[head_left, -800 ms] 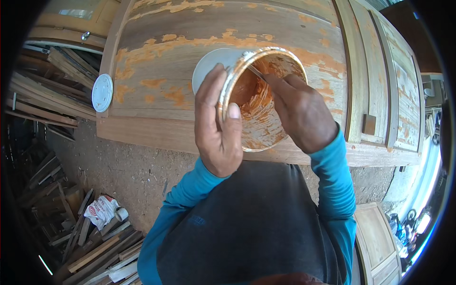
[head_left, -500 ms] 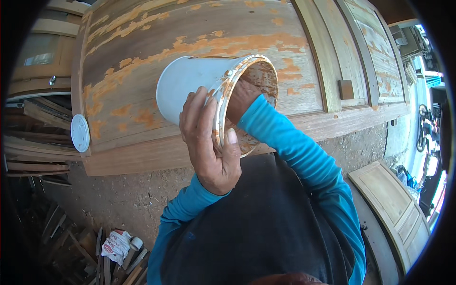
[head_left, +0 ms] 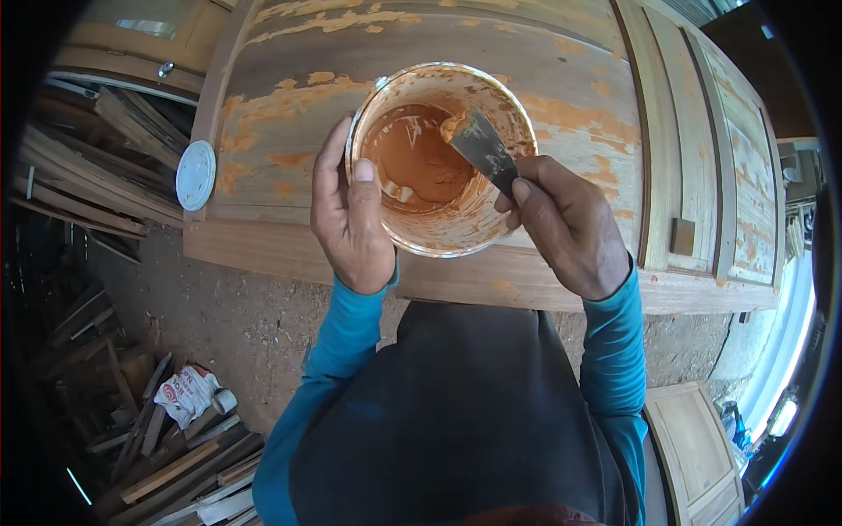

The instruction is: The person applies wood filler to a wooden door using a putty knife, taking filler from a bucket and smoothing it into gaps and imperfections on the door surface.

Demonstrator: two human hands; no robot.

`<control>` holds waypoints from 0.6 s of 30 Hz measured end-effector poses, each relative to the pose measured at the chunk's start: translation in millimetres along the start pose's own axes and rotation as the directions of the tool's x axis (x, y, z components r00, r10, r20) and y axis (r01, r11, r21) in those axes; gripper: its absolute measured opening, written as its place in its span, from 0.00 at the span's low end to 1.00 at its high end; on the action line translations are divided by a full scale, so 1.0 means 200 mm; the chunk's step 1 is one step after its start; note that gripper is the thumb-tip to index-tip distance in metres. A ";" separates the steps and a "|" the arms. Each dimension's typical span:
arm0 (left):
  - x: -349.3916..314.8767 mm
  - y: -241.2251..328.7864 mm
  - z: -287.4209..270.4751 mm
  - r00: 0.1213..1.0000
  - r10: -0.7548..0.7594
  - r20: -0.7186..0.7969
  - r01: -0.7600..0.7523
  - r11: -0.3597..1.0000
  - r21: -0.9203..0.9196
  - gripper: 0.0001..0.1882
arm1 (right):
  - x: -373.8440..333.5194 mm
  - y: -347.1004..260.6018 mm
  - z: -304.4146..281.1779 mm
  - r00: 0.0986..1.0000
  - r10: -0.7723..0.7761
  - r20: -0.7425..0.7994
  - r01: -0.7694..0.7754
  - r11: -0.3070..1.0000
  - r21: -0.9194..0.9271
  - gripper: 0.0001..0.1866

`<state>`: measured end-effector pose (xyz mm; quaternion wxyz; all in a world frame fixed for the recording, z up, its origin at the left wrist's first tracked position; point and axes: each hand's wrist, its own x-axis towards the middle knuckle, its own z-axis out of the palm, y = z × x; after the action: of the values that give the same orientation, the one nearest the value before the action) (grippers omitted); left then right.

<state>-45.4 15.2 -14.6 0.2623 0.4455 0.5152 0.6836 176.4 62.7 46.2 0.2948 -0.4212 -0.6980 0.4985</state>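
A person's left hand grips the rim of a round white plastic tub of orange-brown putty above a weathered wooden door panel, while the right hand clasps a metal putty knife dipped inside.

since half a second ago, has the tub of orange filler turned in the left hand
Yes. The tub lay tipped on its side, mouth toward the person, over the wooden door. Now its mouth faces up, the left hand gripping the rim and the putty knife inside.
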 end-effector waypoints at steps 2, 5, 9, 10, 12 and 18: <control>0.06 -0.04 -0.06 0.995 -0.082 -0.060 0.078 0.994 -0.073 0.24 | 0.02 0.07 0.03 0.996 -0.087 -0.010 0.088 0.991 0.105 0.11; 0.13 -0.13 -0.15 0.995 -0.067 -0.070 0.066 0.998 -0.006 0.25 | 0.07 0.06 0.05 0.997 0.056 0.056 -0.069 0.962 0.264 0.11; 0.01 -0.01 -0.09 0.935 0.312 -0.170 -0.189 0.842 0.504 0.26 | 0.12 0.09 0.08 0.991 0.099 0.094 -0.127 0.925 0.359 0.12; -0.06 0.04 -0.09 0.895 0.422 -0.146 -0.281 0.786 0.551 0.25 | 0.12 0.08 0.07 0.992 0.093 0.091 -0.120 0.923 0.366 0.11; -0.26 0.05 -0.16 0.873 0.481 0.077 -0.472 0.798 0.375 0.25 | 0.12 0.04 0.05 0.992 0.064 0.107 -0.099 0.926 0.363 0.11; -0.43 0.23 0.25 0.946 -0.255 0.201 0.303 0.915 -0.266 0.30 | 0.10 0.10 0.09 0.997 -0.006 0.079 -0.039 0.832 0.554 0.10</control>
<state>42.9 -47.6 1.8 0.4617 0.3775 0.4432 0.6693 158.0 75.1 22.2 0.3728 -0.3042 -0.5306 0.6978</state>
